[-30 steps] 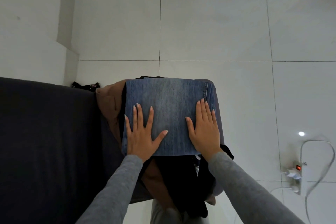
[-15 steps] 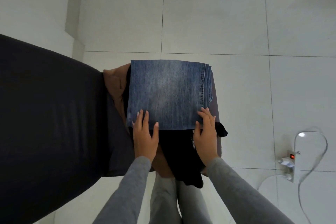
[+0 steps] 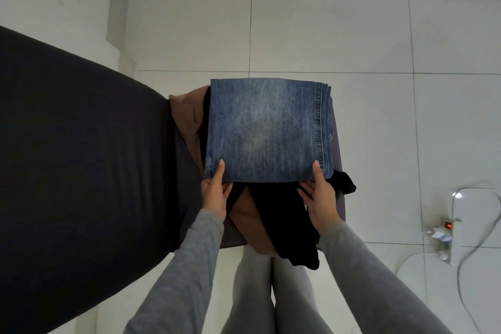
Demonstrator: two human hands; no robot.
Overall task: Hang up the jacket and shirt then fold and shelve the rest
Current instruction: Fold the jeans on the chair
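Head view. Your left hand [image 3: 215, 194] and right hand [image 3: 322, 199] each pinch the folded jeans [image 3: 265, 130], thumbs on top, fingers under. Black garment [image 3: 284, 214] lies beneath.

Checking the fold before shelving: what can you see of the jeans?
The jeans are faded blue denim, folded into a flat, roughly square stack, with a stitched seam and layered edges along the right. They lie on a brown garment and a black garment. The left hand and right hand pinch the near corners, thumbs on top.
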